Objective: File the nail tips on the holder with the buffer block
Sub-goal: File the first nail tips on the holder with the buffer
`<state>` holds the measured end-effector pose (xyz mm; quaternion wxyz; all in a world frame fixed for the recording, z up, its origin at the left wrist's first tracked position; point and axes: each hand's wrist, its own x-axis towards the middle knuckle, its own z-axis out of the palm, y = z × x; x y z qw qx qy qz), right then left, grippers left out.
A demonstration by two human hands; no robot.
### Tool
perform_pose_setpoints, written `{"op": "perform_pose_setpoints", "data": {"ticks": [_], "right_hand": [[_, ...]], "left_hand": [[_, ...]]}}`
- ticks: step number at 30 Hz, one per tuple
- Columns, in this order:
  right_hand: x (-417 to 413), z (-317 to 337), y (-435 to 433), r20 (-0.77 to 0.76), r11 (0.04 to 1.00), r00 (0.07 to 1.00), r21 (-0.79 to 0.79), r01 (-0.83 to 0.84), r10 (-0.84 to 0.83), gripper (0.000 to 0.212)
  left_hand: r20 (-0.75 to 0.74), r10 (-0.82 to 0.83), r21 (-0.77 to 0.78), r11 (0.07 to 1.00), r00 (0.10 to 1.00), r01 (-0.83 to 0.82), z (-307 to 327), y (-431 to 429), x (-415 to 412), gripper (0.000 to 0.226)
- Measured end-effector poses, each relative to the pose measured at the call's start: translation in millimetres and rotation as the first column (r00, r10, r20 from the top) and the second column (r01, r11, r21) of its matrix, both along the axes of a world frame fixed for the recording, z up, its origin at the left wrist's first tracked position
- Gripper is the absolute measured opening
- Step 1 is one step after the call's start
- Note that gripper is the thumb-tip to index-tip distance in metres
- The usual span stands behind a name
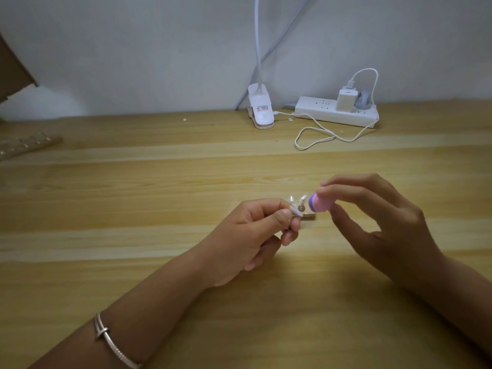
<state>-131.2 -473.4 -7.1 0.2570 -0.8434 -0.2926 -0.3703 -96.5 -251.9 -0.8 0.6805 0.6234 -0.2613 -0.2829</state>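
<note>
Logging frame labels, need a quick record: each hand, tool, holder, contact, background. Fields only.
left hand: pinches holder between thumb and fingers
right hand: holds buffer block in fingertips
buffer block: pink, purple band, close beside nail tips
nail tips: several clear ones on holder
contact block to tips: blurred, cannot tell
background: wooden table, power strip, clip lamp by wall

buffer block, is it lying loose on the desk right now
No, the right hand pinches the buffer block between thumb and fingertips, right beside the nail tips.
</note>
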Motion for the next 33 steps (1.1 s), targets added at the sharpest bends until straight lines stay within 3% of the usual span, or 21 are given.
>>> {"op": "perform_pose_setpoints", "data": {"ticks": [6,10,14,28,30,33], "right_hand": [[-3,-3,9,0.029,0.984,0.993,-0.140,-0.107,0.112,0.025],[-2,-3,7,0.022,0.992,0.995,-0.082,-0.091,0.093,0.023],[-6,-6,16,0.036,0.982,0.988,-0.121,-0.143,0.149,0.026],[-1,1,4,0.006,1.000,1.000,-0.005,-0.010,0.010,0.023],[-3,1,7,-0.007,1.000,1.000,0.020,-0.018,0.018,0.024],[-5,-3,13,-0.013,0.995,0.997,-0.064,-0.072,0.072,0.028]], "left_hand": [[0.028,-0.003,0.004,1.000,1.000,0.003,2,0,-2,0.029],[0.012,0.013,0.015,1.000,1.000,-0.014,1,0,-1,0.031],[0.026,0.005,0.016,1.000,1.000,-0.005,1,-1,-2,0.027],[0.030,0.021,0.007,1.000,0.999,-0.021,0,-1,0,0.031],[0.076,0.046,0.013,0.999,0.996,-0.047,-2,-1,0,0.028],[0.179,0.088,0.030,0.995,0.980,-0.095,-4,-2,0,0.021]]}}
